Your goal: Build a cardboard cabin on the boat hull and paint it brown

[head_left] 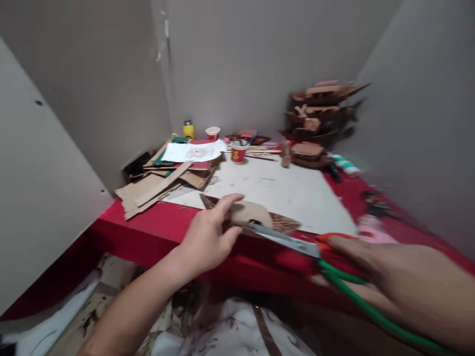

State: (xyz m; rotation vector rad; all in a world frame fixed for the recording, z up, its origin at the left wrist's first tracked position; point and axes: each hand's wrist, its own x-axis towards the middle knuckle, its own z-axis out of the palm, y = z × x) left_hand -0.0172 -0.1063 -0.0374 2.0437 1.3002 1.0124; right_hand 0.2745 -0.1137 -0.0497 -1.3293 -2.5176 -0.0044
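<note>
The cardboard piece (252,213) was at the table's near edge, a smooth, rounded tan part lying over a ridged brown base with pointed ends. The left hand (208,233) gripped its left side between thumb and fingers. The right hand (399,267) was closed around the orange and green handles of the scissors (293,243), whose metal tips reached the tan part's near edge; whether they were biting could not be told. The piece looked part-done, its layers together but its edge being worked on, whereas similar brown shapes stood stacked (315,118) at the far right, seemingly further along. Beyond lay a flat white board (293,185) on the red table (148,225), thin wooden sticks (264,150), a glossy red paper cup (238,152) and, left, torn-edged cardboard sheets (135,195).
</note>
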